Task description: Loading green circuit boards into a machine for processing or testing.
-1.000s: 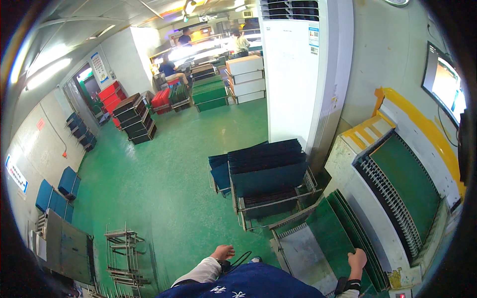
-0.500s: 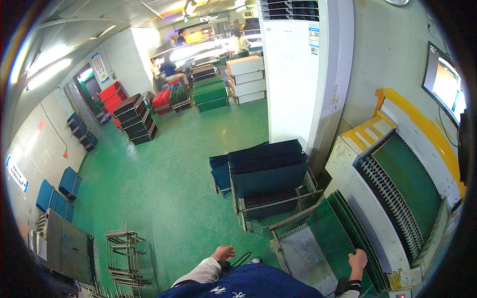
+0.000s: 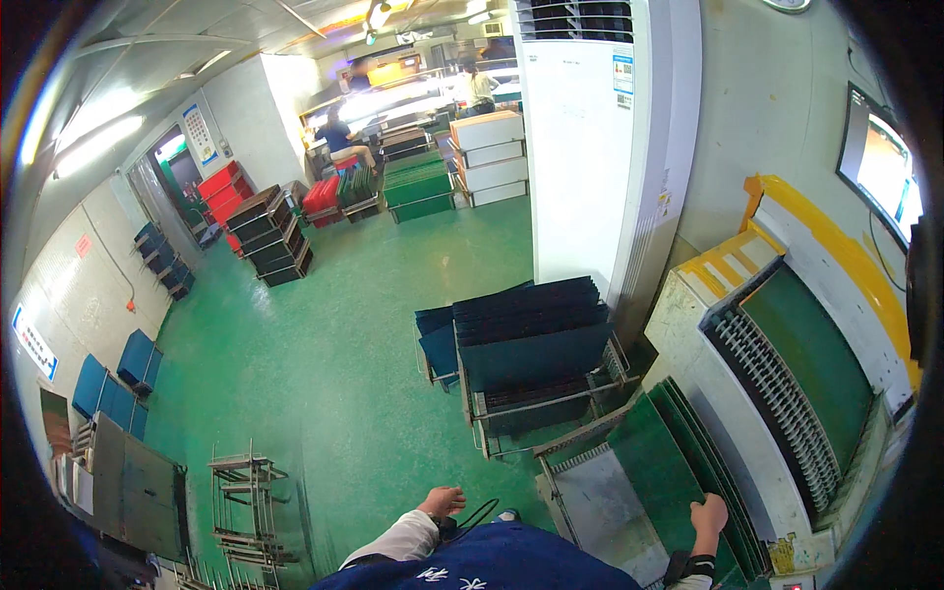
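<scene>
My right hand (image 3: 708, 513) is closed at the edge of a dark green flat panel (image 3: 649, 452), which leans in a metal rack (image 3: 553, 489) at the lower right. Several more green panels (image 3: 703, 442) stand behind it, close together. A light grey sheet (image 3: 605, 506) lies at the rack's near side. My left hand (image 3: 444, 501) hangs in front of my dark blue apron, its fingers curled, with nothing seen in it. A black cord (image 3: 480, 513) loops out beside that wrist.
A roller machine (image 3: 787, 393) stands at the right, a green panel (image 3: 811, 349) on its rollers. Ahead, a metal rack holds dark blue panels (image 3: 531, 339) by a white air conditioner (image 3: 580, 157). An open metal frame (image 3: 251, 511) stands left. People work at the back.
The panel on the rollers has shifted slightly to the right. A brownish shape and a dark panel now show at the far left edge. My hands have hardly moved.
</scene>
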### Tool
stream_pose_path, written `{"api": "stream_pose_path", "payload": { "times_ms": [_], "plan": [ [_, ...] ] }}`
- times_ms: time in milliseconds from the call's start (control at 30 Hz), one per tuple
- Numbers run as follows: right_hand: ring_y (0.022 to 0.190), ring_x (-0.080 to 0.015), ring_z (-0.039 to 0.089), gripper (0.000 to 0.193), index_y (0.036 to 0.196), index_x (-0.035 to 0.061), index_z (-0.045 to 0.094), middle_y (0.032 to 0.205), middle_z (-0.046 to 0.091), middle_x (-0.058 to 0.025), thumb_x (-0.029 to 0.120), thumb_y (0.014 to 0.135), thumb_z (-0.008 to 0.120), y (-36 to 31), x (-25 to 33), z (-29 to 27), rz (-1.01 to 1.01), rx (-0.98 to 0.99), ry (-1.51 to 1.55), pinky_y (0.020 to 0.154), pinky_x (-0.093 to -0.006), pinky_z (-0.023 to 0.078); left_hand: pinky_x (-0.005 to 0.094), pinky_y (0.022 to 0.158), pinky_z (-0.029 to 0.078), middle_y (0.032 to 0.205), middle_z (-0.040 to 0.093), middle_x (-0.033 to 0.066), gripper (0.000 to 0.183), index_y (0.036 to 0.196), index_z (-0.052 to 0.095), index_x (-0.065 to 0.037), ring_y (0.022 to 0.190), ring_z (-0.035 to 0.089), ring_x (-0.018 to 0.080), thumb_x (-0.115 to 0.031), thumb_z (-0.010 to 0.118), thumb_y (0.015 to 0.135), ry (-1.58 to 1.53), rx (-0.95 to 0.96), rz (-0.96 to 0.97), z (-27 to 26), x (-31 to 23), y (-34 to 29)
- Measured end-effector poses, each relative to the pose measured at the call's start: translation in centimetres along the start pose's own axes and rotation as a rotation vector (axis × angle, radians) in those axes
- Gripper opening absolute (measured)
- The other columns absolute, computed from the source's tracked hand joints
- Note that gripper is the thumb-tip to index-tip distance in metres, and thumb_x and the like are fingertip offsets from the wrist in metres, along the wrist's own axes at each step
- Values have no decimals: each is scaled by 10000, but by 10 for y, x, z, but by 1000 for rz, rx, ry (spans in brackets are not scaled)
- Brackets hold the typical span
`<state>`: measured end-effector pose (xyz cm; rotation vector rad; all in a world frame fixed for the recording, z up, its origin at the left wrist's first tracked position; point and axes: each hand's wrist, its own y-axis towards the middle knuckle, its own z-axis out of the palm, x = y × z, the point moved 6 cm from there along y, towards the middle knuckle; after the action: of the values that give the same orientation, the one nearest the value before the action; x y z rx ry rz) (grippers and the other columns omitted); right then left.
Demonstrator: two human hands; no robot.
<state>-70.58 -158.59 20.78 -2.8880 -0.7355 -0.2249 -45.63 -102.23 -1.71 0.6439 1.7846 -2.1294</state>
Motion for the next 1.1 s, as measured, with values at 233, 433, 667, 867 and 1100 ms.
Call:
{"api": "stream_pose_path", "payload": {
  "times_ms": [233, 433, 667, 867, 1100],
  "plan": [
    [907, -317, 606, 352, 968, 35, 647, 939, 639, -168, 196, 660, 700, -1, 1, 0, 12, 19, -4, 791, -396, 471, 328, 549, 495, 943, 608, 123, 272, 1048, 513, -40, 734, 619, 241, -216, 560, 847, -8, -19, 1, -5, 5, 4],
    [938, -314, 596, 384, 998, 31, 635, 976, 631, -168, 200, 660, 702, -1, -1, 1, 21, 62, 20, 811, -393, 462, 316, 558, 497, 948, 613, 120, 287, 1057, 523, -27, 736, 619, 228, -223, 556, 849, -15, 13, 4, -8, 8, 10],
    [923, -318, 596, 392, 990, 24, 635, 957, 631, -171, 214, 655, 711, -6, 9, -10, -3, 58, -2, 804, -397, 461, 401, 648, 496, 1091, 567, 167, 323, 1113, 500, -24, 851, 597, 302, -233, 540, 870, -2, 16, -12, -10, 10, 9],
    [868, -342, 603, 343, 926, 24, 651, 885, 633, -190, 223, 654, 717, 6, -11, 12, -50, 12, 12, 753, -415, 466, 357, 605, 497, 1008, 590, 137, 299, 1075, 514, -26, 797, 608, 258, -230, 546, 859, -15, -10, -19, -11, 13, 4],
    [770, -355, 608, 239, 811, 2, 657, 790, 628, -199, 164, 642, 702, -4, -13, -5, -92, -116, 64, 680, -435, 466, 364, 626, 498, 1048, 582, 134, 293, 1074, 514, -31, 847, 605, 279, -215, 558, 850, -2, 3, -10, -13, 11, 8]
  ]
}}
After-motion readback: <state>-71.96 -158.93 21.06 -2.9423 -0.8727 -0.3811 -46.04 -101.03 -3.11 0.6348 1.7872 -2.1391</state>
